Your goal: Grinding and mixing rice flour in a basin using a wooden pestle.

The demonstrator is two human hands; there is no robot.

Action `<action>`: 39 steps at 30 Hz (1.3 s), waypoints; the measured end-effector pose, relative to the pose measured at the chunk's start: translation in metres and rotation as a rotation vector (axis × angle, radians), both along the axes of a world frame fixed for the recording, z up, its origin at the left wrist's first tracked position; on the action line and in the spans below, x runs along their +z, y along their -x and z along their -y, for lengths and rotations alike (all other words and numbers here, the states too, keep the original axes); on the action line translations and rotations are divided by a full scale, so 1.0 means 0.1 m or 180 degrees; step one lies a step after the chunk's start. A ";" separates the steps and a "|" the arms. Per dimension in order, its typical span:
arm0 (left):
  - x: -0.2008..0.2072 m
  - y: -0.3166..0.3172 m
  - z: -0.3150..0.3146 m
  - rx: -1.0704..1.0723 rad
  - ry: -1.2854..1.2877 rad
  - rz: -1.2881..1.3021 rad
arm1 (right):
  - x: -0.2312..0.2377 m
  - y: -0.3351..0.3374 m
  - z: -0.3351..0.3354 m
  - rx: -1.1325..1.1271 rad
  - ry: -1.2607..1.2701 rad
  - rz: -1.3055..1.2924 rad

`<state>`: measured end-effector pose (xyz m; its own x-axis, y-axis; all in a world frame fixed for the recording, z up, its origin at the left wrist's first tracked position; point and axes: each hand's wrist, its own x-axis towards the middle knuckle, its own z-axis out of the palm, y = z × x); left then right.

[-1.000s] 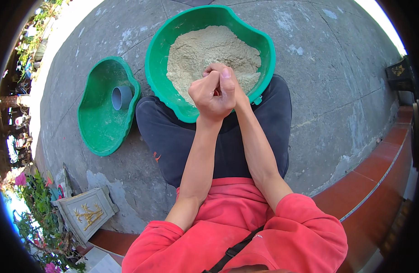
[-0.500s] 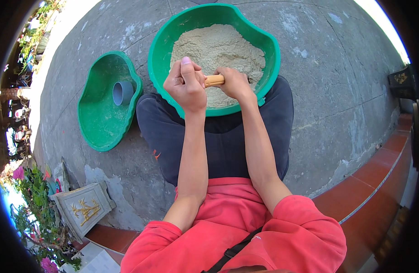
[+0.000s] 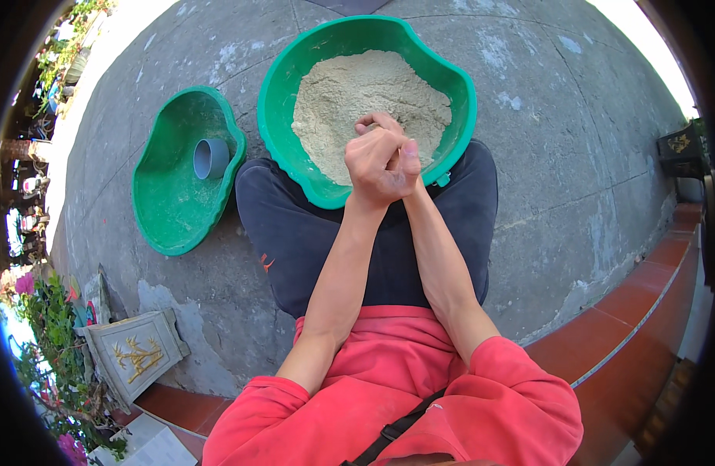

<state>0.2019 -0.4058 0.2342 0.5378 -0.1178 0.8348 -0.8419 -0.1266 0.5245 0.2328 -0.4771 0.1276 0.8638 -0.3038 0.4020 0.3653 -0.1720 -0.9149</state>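
Observation:
My left hand (image 3: 382,167) is a closed fist over the near edge of a large green basin (image 3: 444,68), thumb on its right side. Behind it, mostly covered, is my right hand (image 3: 382,121), with only curled fingers showing and its forearm coming up on the right. The two hands overlap. The light wooden stick that both gripped half a second ago is hidden behind the left fist. Pale, coarse powder (image 3: 365,81) fills the basin, heaped at the far side and hollowed near my hands.
To the left, a second green basin (image 3: 165,194) leans on its side, holding a short grey pipe-like cup (image 3: 211,159). My dark trouser legs (image 3: 284,225) flank the big basin. A planter (image 3: 136,353) with flowers stands at lower left; a red-tiled step (image 3: 583,334) runs along the right.
My left fist has swung right and turned, now crossing in front of my right hand. The wooden stick has gone out of sight behind it. The big basin sits slightly lower in view.

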 end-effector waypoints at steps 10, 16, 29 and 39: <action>0.62 0.11 -0.39 0.0437 0.0841 -0.1002 | 0.41 0.00 -0.24 0.1425 0.1013 -0.0867; 0.96 0.09 -0.54 0.0147 0.1835 -0.1851 | 1.05 0.24 -0.14 0.1922 0.2124 -0.2076; -0.07 0.08 -0.18 -0.0089 0.0582 -0.1423 | 0.09 0.07 0.13 -0.0093 0.1927 -0.1022; 0.71 0.01 -0.47 0.0449 0.1316 -0.1793 | 0.99 0.12 -0.42 0.1984 0.0610 -0.0565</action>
<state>0.2006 -0.3591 0.3052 0.8874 0.2510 0.3867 -0.4189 0.0888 0.9037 0.2209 -0.4348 0.2270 0.9124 0.3352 0.2349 0.2957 -0.1431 -0.9445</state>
